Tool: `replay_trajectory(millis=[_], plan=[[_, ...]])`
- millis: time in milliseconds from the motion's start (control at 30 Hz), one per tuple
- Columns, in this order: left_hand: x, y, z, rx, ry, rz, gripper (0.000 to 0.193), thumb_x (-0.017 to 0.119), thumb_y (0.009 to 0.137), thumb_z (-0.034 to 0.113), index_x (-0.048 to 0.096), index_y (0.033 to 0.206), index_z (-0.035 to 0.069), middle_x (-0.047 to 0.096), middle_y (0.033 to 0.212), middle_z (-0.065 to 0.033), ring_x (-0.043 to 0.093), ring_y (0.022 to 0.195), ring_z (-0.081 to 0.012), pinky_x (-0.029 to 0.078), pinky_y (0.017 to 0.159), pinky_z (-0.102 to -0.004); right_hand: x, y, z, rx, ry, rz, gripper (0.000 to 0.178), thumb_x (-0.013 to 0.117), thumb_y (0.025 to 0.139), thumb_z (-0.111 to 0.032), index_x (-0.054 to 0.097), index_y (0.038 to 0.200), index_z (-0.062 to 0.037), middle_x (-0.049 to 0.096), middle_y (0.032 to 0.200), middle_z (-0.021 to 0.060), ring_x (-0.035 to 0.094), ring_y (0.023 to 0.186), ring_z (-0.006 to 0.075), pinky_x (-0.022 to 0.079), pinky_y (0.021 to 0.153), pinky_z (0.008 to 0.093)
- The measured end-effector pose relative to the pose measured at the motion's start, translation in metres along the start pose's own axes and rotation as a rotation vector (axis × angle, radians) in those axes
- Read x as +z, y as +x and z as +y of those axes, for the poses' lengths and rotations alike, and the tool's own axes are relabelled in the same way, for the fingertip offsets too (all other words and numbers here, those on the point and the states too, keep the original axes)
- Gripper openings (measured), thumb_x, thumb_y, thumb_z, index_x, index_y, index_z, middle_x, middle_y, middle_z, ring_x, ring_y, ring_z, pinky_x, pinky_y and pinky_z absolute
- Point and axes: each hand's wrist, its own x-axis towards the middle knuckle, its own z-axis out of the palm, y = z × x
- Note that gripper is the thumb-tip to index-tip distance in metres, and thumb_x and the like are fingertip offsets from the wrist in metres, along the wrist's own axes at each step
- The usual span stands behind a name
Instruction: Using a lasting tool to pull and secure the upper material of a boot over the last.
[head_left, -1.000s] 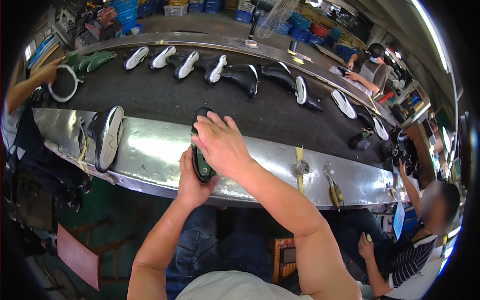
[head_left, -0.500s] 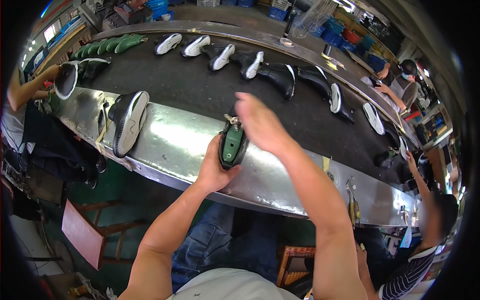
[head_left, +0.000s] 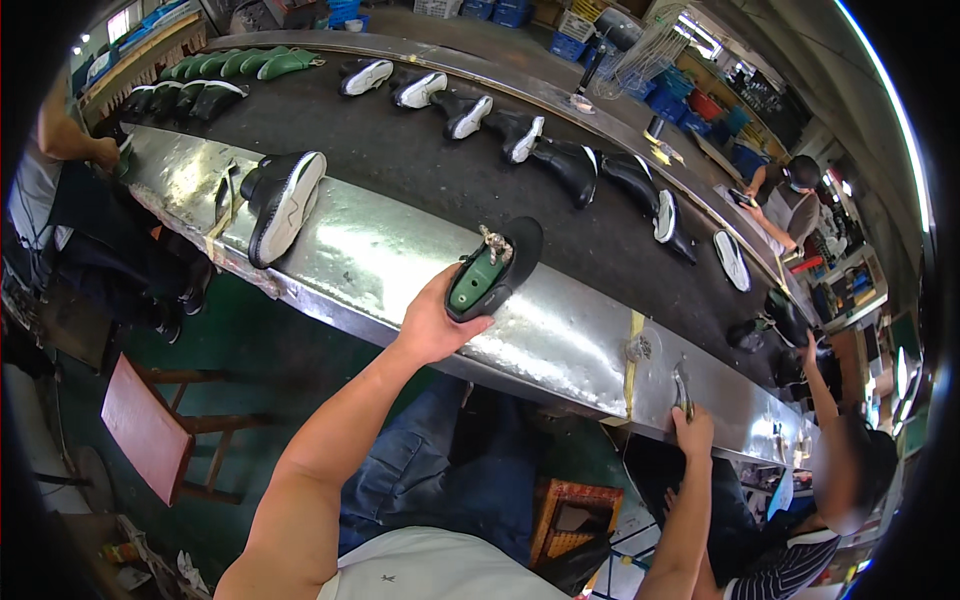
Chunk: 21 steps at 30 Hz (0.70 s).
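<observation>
My left hand (head_left: 432, 318) is closed around a black shoe upper on a green shoe last (head_left: 478, 280), held over the metal bench edge (head_left: 375, 235). A knotted, pale cord sits at the top of the last, and the black toe part flares beyond it. To the right, my right hand (head_left: 693, 432) grips the handles of metal pliers (head_left: 683, 385) at the bench's near edge. Left of my left hand, a black shoe with a white sole (head_left: 288, 208) lies on its side on the metal.
Black shoes (head_left: 470, 117) line the far side of the dark belt (head_left: 400, 165), with green lasts (head_left: 285, 64) at the far left. Co-workers stand at both ends; one co-worker's hand (head_left: 808, 345) reaches among shoes at right. A pink-topped stool (head_left: 145, 428) stands at lower left.
My right hand has moved from above the last to the pliers at right and closed on them. The upper has tilted in my left hand. The left co-worker's shoe has left their hand.
</observation>
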Motion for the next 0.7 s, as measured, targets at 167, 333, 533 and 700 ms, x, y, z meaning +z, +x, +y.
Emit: replay_trajectory(millis=[167, 333, 533, 700], plan=[[-0.004, -0.004, 0.021, 0.032, 0.115, 0.052, 0.076, 0.086, 0.073, 0.028, 0.055, 0.137, 0.002, 0.069, 0.119, -0.0208, 0.067, 0.112, -0.0367, 0.053, 0.097, -0.0406, -0.057, -0.044, -0.074, 0.18, 1.443, -0.254, 0.038, 0.068, 0.08, -0.007, 0.063, 0.118, -0.0053, 0.059, 0.093, 0.003, 0.059, 0.069, 0.0127, 0.056, 0.065, 0.0293], [-0.001, -0.007, 0.012, -0.012, 0.131, 0.027, 0.076, 0.088, 0.075, 0.025, 0.054, 0.139, 0.002, 0.069, 0.124, -0.017, 0.068, 0.115, -0.0275, 0.052, 0.099, -0.0357, -0.142, -0.09, -0.233, -0.584, 0.438, 0.273, 0.058, 0.063, 0.078, -0.002, 0.051, 0.135, -0.0004, 0.065, 0.114, 0.0227, 0.067, 0.101, 0.0391, 0.053, 0.089, 0.042], [0.009, -0.005, 0.013, 0.035, 0.082, 0.012, 0.076, 0.086, 0.074, 0.028, 0.053, 0.137, 0.002, 0.069, 0.12, -0.0207, 0.067, 0.114, -0.0366, 0.053, 0.097, -0.04, -0.158, -0.084, -0.368, -0.911, 0.599, 0.594, 0.043, 0.061, 0.083, -0.006, 0.051, 0.124, 0.0022, 0.065, 0.103, 0.0218, 0.068, 0.088, 0.0388, 0.056, 0.08, 0.0455], [0.004, -0.003, 0.007, 0.065, 0.082, 0.034, 0.071, 0.085, 0.074, 0.026, 0.055, 0.134, 0.001, 0.069, 0.118, -0.0214, 0.067, 0.111, -0.0379, 0.053, 0.096, -0.0411, -0.159, -0.05, -0.37, -0.886, 0.109, 0.364, 0.036, 0.064, 0.081, -0.005, 0.052, 0.115, -0.0005, 0.065, 0.107, 0.0228, 0.067, 0.091, 0.0425, 0.053, 0.085, 0.0483]])
